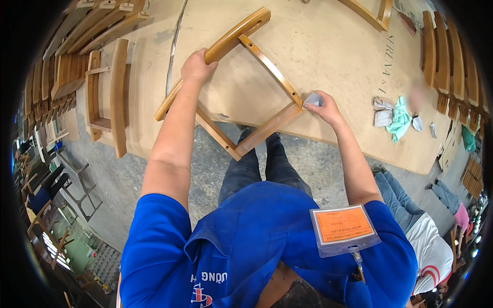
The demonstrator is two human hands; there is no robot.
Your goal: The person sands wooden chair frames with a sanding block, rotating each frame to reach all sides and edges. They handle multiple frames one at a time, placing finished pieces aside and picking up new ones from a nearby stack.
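Note:
A four-sided wooden frame [271, 69] with a glossy brown finish lies tilted over the near edge of the worktable, one corner jutting out past it. My left hand [197, 66] is wrapped round its long curved rail at the upper left. At the frame's right corner, my right hand [325, 109] pinches a small folded grey sheet [313, 99] that looks like sandpaper. The sheet touches or nearly touches the end of the lower right rail. Dark round holes show along the two thinner side bars.
A cardboard-coloured sheet covers the worktable [328, 61]. Another frame [119, 97] stands at the left, near stacked curved wooden parts [110, 28]. More curved parts [446, 56] line the right. A mint-green cloth [399, 120] lies beside grey scraps. A person in white [429, 244] is at the right.

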